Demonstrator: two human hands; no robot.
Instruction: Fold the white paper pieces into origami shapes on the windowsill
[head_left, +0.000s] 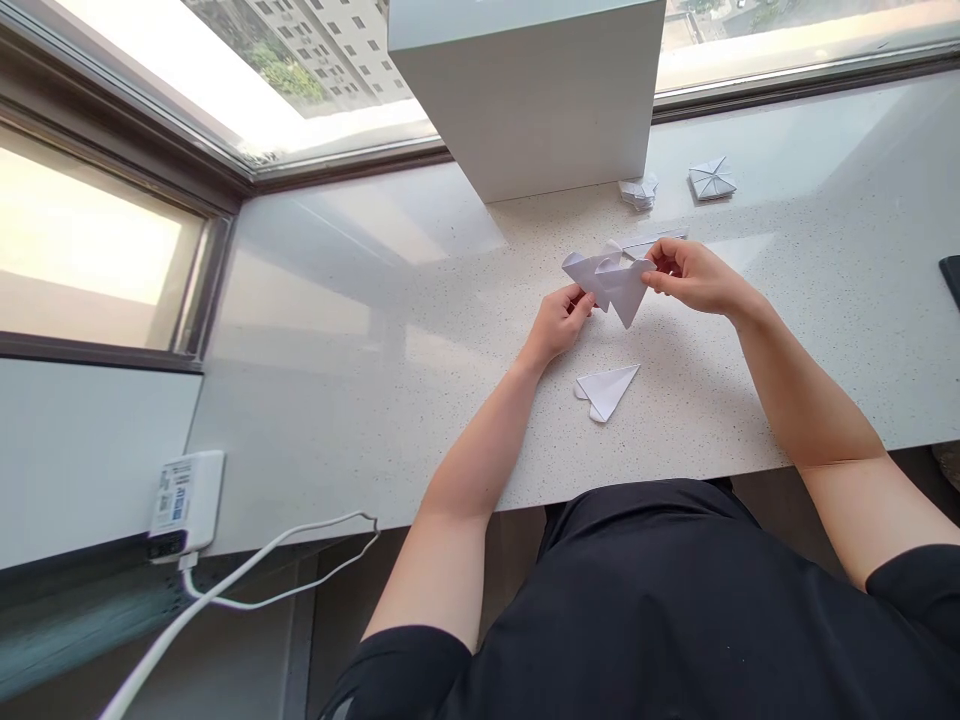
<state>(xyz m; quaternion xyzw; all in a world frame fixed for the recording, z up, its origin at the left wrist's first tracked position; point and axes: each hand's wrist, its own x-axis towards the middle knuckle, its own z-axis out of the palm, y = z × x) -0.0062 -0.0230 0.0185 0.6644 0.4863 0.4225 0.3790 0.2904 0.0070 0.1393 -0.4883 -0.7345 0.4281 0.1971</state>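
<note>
Both hands hold folded white paper triangles (615, 283) just above the speckled white counter (360, 400). My left hand (561, 320) pinches the left edge of the paper from below. My right hand (694, 277) pinches its right corner, fingers curled. Another folded paper triangle (606, 390) lies flat on the counter just in front of my hands. A flat white sheet (660, 240) shows partly behind the held paper.
A white square pillar (532, 90) rises at the back. Beside it lie a small stack of folded papers (639, 190) and a folded paper square (712, 179). A white power bank (186, 497) with a white cable (255, 570) sits at the counter's front left. A dark object (951, 278) is at the right edge.
</note>
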